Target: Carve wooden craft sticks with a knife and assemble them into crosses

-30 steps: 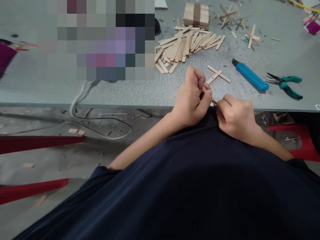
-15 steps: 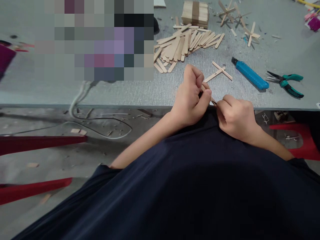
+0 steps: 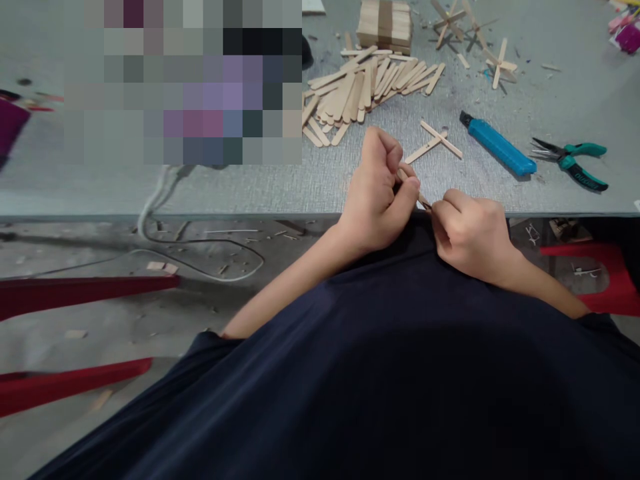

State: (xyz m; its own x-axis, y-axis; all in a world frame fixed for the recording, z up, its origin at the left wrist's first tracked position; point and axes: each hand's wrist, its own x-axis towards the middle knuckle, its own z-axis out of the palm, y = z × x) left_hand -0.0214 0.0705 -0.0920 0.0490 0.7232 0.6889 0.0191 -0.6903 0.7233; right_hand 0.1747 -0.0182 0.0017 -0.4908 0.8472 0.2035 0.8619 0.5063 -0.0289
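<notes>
My left hand [image 3: 377, 193] is curled into a fist at the table's near edge, gripping a thin wooden stick [image 3: 423, 199] whose short visible part runs to my right hand [image 3: 470, 233]. My right hand pinches the stick's other end with closed fingers. Just beyond my hands lies a cross of two glued sticks [image 3: 434, 141] on the grey table [image 3: 250, 183].
A loose pile of wooden sticks [image 3: 360, 87] and a bundled stack [image 3: 385, 23] lie farther back. A blue utility knife [image 3: 493, 143] and green-handled pliers [image 3: 570, 163] sit at right. More stick crosses [image 3: 497, 63] are at the far right. A white cable [image 3: 160, 200] hangs off the edge. Red stools [image 3: 75, 290] stand on the floor.
Both hands stay together on the stick with only slight shifts; the view has tilted a little, so the table items sit slightly higher in frame.
</notes>
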